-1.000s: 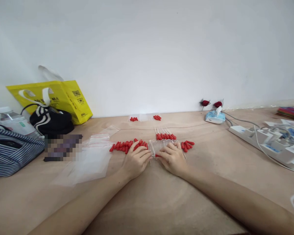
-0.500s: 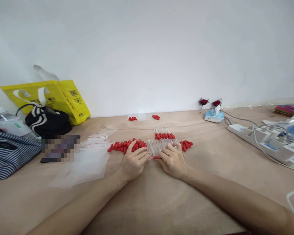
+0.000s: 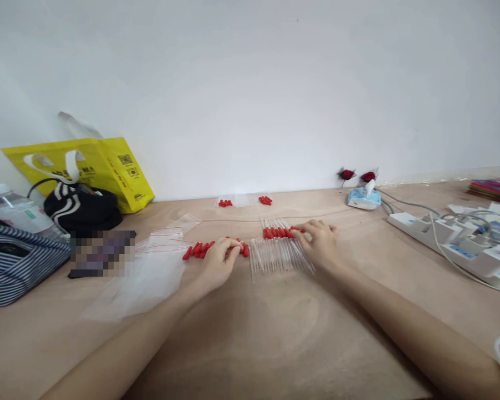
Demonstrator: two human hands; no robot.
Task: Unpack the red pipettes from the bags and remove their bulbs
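Observation:
My left hand (image 3: 217, 261) rests on the wooden table with its fingers curled down onto a heap of loose red rubber caps (image 3: 198, 249), pinching at one. To its right lies a row of clear thin tubes (image 3: 277, 256). Behind them is a row of tubes fitted with red caps (image 3: 277, 232). My right hand (image 3: 320, 242) sits at the right end of that row, its fingertips closed on a red-capped tube (image 3: 295, 229). It covers whatever lies beneath it.
Clear zip bags (image 3: 150, 272) lie left of the caps, and small filled bags (image 3: 241, 201) sit by the wall. A yellow bag (image 3: 108, 166), black bag (image 3: 81, 208), striped bag (image 3: 20, 261) and bottle (image 3: 12, 208) stand left. A tissue pack (image 3: 363, 198) and power strips (image 3: 462, 239) are right.
My hands were together in front of the clear tubes, joined on one red-capped tube. My right hand has moved back and right to the capped row; my left has shifted onto the loose caps.

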